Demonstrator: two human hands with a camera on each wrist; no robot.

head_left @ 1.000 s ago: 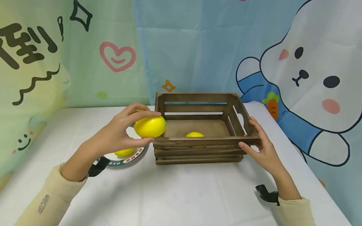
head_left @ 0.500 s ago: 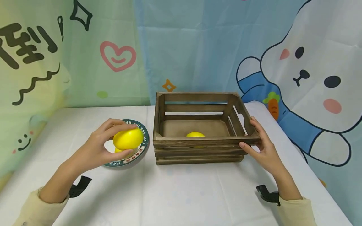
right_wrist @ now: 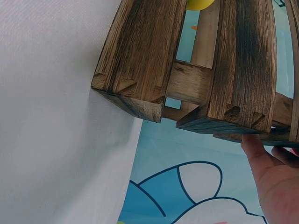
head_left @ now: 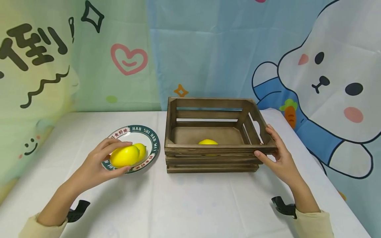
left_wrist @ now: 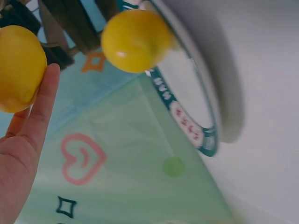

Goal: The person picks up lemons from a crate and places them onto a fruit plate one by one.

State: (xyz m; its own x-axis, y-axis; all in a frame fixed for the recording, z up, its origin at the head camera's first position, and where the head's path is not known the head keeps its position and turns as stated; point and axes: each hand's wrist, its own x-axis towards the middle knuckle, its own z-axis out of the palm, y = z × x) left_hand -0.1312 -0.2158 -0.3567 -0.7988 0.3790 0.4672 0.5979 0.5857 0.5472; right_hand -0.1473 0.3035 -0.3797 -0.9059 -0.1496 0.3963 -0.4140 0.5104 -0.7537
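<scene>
My left hand holds a yellow lemon between fingers and thumb, over the left part of a round plate with a green and red lettered rim. Behind it on the plate is a second lemon, partly hidden in the head view. The left wrist view shows the held lemon apart from the one on the plate. At the brown slatted wooden crate, my right hand grips the right end, thumb at the front corner. Inside the crate lies another lemon, its lower part behind the front slats.
A white cloth covers the table under plate and crate. Behind the table hangs a printed backdrop with a rabbit and a heart. A black strap piece sits at the left wrist, another at the right.
My left hand has carried the lemon left and down, from the crate's left edge to over the plate. My right hand stays on the crate. The head view has shifted slightly.
</scene>
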